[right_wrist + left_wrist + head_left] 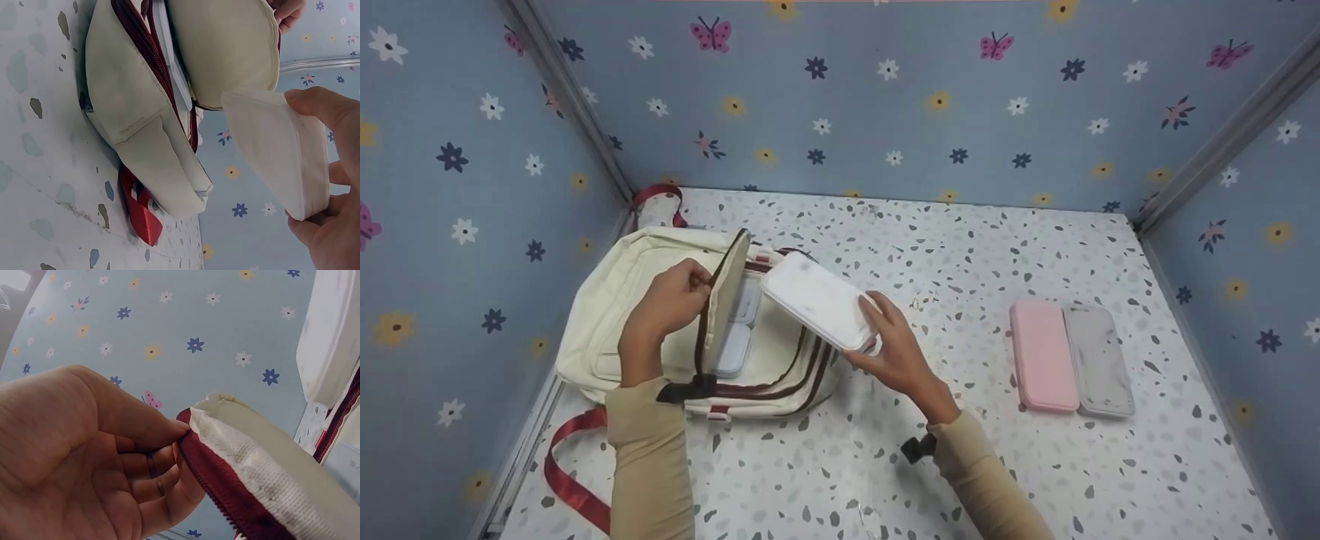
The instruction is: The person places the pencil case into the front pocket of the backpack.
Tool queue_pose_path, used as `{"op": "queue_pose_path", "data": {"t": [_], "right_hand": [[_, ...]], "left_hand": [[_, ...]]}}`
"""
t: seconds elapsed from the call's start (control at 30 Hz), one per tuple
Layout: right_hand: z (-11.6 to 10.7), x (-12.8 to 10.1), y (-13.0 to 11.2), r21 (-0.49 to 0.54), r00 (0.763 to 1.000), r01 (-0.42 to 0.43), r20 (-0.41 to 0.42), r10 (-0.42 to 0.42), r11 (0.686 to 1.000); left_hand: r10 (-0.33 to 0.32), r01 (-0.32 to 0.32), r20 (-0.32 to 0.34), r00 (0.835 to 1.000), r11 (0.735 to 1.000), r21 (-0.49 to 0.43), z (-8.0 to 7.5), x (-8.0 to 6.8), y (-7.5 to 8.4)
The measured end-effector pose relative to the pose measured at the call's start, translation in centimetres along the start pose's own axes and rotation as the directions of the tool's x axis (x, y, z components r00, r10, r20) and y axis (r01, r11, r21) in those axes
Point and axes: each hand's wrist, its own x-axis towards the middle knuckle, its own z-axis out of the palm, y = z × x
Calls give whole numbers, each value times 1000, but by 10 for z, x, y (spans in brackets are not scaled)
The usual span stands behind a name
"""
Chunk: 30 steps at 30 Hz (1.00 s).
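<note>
A cream backpack (615, 300) with dark red zips lies on the table at the left. My left hand (667, 300) pinches the zipped edge of its raised flap (242, 461) between thumb and fingers. Inside the opened compartment lie two pale grey-blue cases (734, 351), partly hidden by the flap. My right hand (896, 349) grips a white rectangular case (817, 300) by its near right end. The case is tilted, its far end over the edge of the bag's opening. In the right wrist view, thumb and fingers clasp the white case (270, 152) from opposite sides.
To the right, a pink case (1044, 356) and a grey case (1099, 360) lie side by side on the speckled table (930, 247). A red strap (574, 472) trails from the bag at the near left. Flower-patterned walls (855, 97) stand at the back and both sides.
</note>
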Motion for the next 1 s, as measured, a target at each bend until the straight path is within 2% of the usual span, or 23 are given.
{"op": "queue_pose_path", "data": {"t": [0.37,0.6,0.8,1.0], "right_hand": [[23,7,-1,36,994,-9,110,5,999],[29,17,-6,47,989,15,148,-22,999],[35,27,-3,16,979,32,199,-34,999],[37,34,0,32,973,23,229,-30,999]], "left_hand": [[12,-12,-5,1000,1000,-16,4,2,-1],[14,-14,-15,1000,1000,-6,5,2,-1],[12,-12,-26,1000,1000,-2,5,3,-2],[22,-22,-28,999,1000,-6,5,3,-2]]}}
